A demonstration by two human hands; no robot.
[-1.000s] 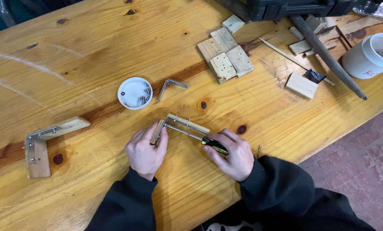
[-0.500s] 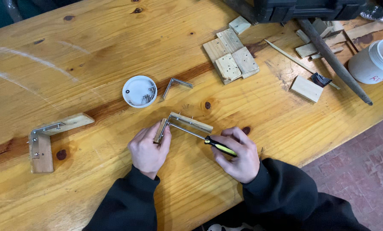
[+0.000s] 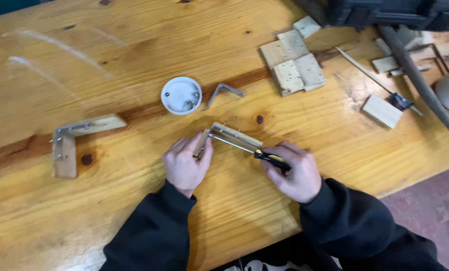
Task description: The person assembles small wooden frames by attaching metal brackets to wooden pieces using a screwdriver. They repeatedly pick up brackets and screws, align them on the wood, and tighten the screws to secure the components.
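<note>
The left hand [image 3: 185, 165] has its fingers [image 3: 203, 150] curled around one leg of a small wooden corner piece [image 3: 229, 136], hiding most of that leg. The right hand [image 3: 293, 170] is closed around a screwdriver [image 3: 254, 151]; only a bit of the yellow-black handle shows, and the shaft runs to the joint, its tip too small to make out. The piece lies on the counter [image 3: 109, 60], near its front edge. Behind it sit a white dish [image 3: 181, 95] with blurred small parts and a metal bracket [image 3: 223, 92]. At left lies another wooden corner [image 3: 74, 140]. At right, wood blocks [image 3: 292, 62] and a black case [image 3: 400, 12], cut off by the frame.
</note>
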